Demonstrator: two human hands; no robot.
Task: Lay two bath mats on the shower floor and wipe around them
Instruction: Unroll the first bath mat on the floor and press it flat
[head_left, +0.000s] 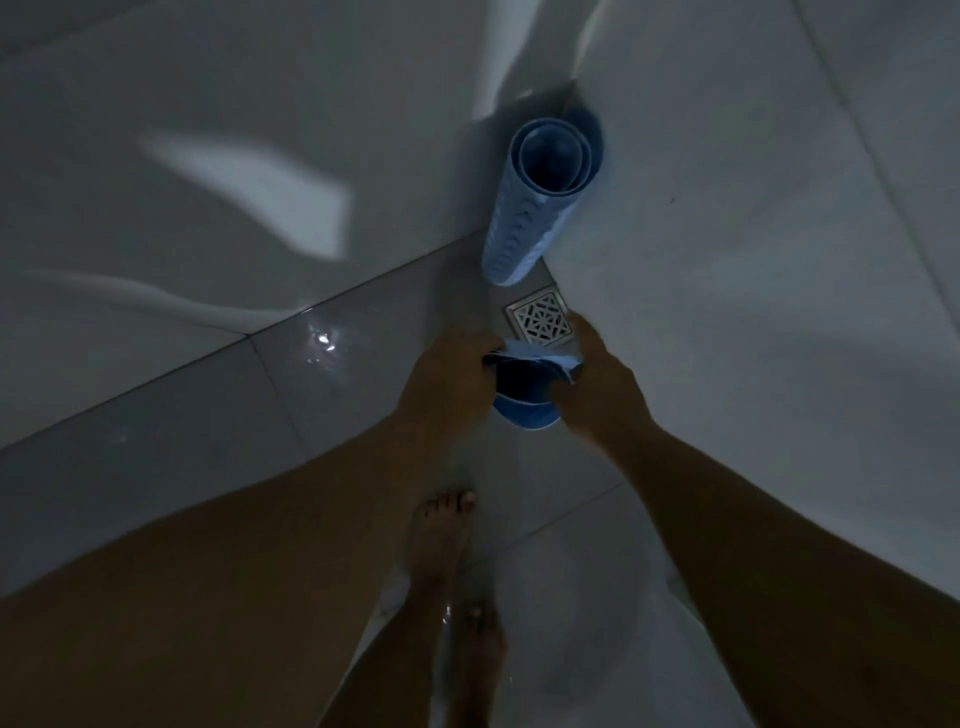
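A square metal drain grate (540, 317) sits in the floor corner, at one o'clock from centre. Two bare feet (441, 540) stand on wet tiles at six o'clock.

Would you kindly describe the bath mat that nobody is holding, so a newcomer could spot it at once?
Find the corner where the two pale walls meet the shower floor; a square metal drain sits there. Just beyond the drain, the rolled blue mat stands on end, leaning into the corner. Unlike the other blue mat, gripped by the left hand and right hand, it stands untouched.
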